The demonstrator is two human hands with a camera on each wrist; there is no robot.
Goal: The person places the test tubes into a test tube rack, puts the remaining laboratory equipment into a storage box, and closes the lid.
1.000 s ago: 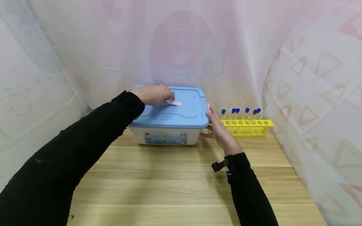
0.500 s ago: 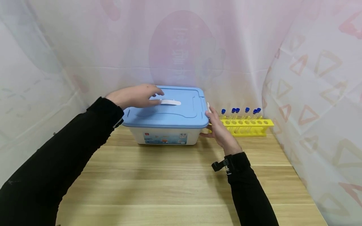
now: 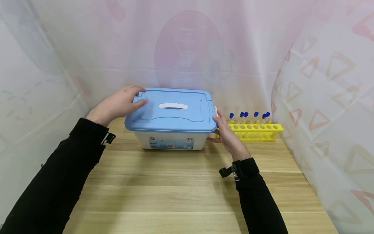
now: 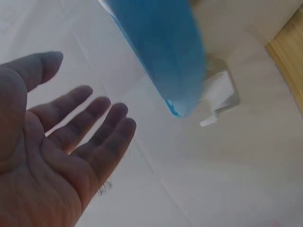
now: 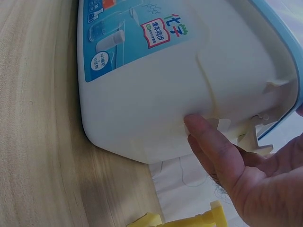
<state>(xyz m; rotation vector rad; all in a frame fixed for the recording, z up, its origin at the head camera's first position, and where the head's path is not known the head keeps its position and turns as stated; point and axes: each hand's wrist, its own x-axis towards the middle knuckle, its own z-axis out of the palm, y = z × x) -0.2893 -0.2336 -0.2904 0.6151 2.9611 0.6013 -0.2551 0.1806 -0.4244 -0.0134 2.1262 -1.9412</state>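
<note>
A storage box [image 3: 140,139] with white walls, a front label and a blue lid [image 3: 181,113] stands on the table. My left hand [image 3: 117,104] is at the lid's left end, thumb and fingers spread; in the left wrist view the left hand [image 4: 61,142] holds nothing, beside a blurred blue lid edge [image 4: 161,52]. At the box's right end is my right hand [image 3: 228,135]. In the right wrist view, fairly straight fingers [image 5: 208,137] touch the white wall below a latch [image 5: 253,139] that sticks out. What the thumb touches is partly hidden.
A yellow rack [image 3: 263,128] with several blue-capped test tubes [image 3: 255,114] stands right of the box, close to my right hand. The wooden table [image 3: 175,188] extends in front. Pale printed curtains [image 3: 187,45] hang behind and at both sides.
My left hand has let go of the white handle on the lid and moved left to the lid's left end. The right hand and the box have hardly moved.
</note>
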